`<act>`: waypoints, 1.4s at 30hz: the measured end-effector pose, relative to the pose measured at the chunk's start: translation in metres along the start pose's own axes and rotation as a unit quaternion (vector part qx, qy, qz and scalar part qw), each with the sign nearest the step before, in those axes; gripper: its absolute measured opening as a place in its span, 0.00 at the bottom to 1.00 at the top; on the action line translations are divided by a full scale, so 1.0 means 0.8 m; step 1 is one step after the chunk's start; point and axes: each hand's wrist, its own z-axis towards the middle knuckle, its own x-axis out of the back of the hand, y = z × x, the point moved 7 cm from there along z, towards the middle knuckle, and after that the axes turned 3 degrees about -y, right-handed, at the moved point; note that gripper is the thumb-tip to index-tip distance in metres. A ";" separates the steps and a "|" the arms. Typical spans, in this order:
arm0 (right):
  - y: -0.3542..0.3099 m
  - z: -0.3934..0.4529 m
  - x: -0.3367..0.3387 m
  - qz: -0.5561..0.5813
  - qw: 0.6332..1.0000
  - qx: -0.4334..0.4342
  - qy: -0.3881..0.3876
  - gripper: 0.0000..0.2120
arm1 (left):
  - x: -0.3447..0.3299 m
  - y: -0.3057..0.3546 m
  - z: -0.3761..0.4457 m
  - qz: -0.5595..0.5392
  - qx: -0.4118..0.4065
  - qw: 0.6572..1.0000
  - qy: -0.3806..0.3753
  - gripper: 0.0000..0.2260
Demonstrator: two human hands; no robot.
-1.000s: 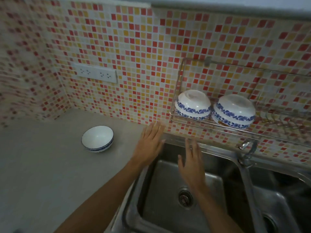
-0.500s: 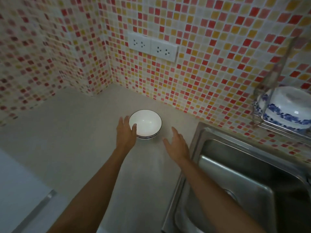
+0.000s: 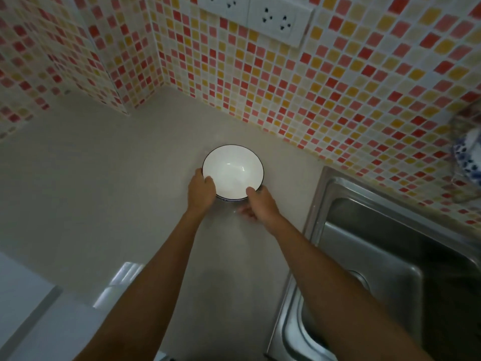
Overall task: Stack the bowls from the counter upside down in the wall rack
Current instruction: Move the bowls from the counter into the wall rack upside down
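A white bowl [image 3: 233, 171] with a dark rim stands upright on the grey counter [image 3: 104, 191], close to the tiled wall. My left hand [image 3: 201, 188] grips its left rim with the thumb inside the bowl. My right hand [image 3: 259, 203] holds its near right rim, thumb on the edge. At the far right edge a blurred blue-and-white bowl [image 3: 468, 157] sits upside down in the wall rack, which is barely in view.
A steel sink [image 3: 377, 256] lies right of the counter. A double wall socket [image 3: 255, 14] is on the mosaic tiles above the bowl. The counter's front edge [image 3: 114, 285] runs at the lower left.
Both hands have moved from the sink leftward to the white bowl and closed on its rim. My view has swung left, so the rack has slid to the right edge.
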 end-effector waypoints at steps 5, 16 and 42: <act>0.004 -0.011 -0.004 0.072 0.997 -0.004 -0.041 0.07 | -0.008 -0.002 -0.008 -0.035 0.014 0.999 -0.032 0.17; 0.061 -0.088 0.079 0.122 0.992 0.016 0.015 0.12 | -0.073 0.049 -0.108 -0.223 0.038 0.955 -0.194 0.25; 0.064 -0.331 0.542 -0.280 0.801 0.245 0.469 0.35 | -0.229 0.256 -0.390 -0.303 -0.155 0.891 -0.300 0.16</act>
